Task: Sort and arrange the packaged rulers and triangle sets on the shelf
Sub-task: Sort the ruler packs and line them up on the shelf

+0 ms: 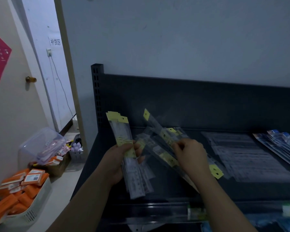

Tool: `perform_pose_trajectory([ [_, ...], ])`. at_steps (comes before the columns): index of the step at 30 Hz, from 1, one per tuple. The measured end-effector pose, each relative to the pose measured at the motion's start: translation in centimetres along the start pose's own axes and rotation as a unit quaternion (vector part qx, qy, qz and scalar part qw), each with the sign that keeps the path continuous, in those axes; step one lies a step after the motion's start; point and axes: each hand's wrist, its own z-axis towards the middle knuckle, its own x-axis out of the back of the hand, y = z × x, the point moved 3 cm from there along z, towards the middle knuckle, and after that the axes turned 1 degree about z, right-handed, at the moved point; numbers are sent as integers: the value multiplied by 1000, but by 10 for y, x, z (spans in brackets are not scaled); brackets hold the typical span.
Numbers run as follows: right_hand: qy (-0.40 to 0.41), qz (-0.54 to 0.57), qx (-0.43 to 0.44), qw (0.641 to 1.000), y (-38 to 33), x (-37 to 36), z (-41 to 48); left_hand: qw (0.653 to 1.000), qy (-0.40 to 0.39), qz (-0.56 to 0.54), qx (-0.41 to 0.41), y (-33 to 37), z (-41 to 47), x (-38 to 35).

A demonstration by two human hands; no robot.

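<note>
Left hand [119, 162] curled round ruler stack [120, 129], yellow headers up and aligned; I judge this is the sorted bundle. Right hand [191, 156] pinches one pack from loose crisscross pile [157, 136] on shelf [171, 188], likely next for stack. Clear flat packs [241, 154] lie to right.

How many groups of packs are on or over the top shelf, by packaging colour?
Yellow-tagged: 2 (bundle gripped in left hand; loose pile, which right hand pinches)
Clear, no coloured tag showing: 1 (flat stack)
Blue: 1 (fanned packs, far right)
Total: 4
</note>
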Motion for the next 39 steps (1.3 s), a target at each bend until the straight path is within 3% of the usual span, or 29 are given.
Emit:
perform_pose_trajectory([
  [5,-27,180,-13,983,-15,4,-12,999,-16,39,-11,-1,0,-9],
  [8,-50,227,11,973,-27,0,-19,993,-37,105,-30,-2,1,-19],
  [14,-229,317,79,917,-41,-4,-37,993,-26,101,-47,-3,0,-32],
  [16,-197,232,73,950,-23,1,-31,995,-8,89,-46,0,1,-27],
  [18,-155,79,48,984,0,6,-26,997,1,59,-50,5,5,-17],
  [21,-173,-44,10,984,12,6,-28,999,-7,-6,-34,10,8,-4],
  [26,-207,-67,-41,975,13,2,-21,1000,-15,-9,-16,5,6,-1],
  [30,-233,31,-94,967,18,2,-18,1000,-7,-4,-16,4,4,-4],
  [35,-146,162,-100,971,21,15,-10,1000,-3,19,-4,6,5,-3],
  [37,-155,279,-110,941,20,22,-9,999,-2,38,-10,8,6,-5],
  [39,-220,339,-97,910,16,27,-11,998,-16,62,-25,13,7,-9],
])
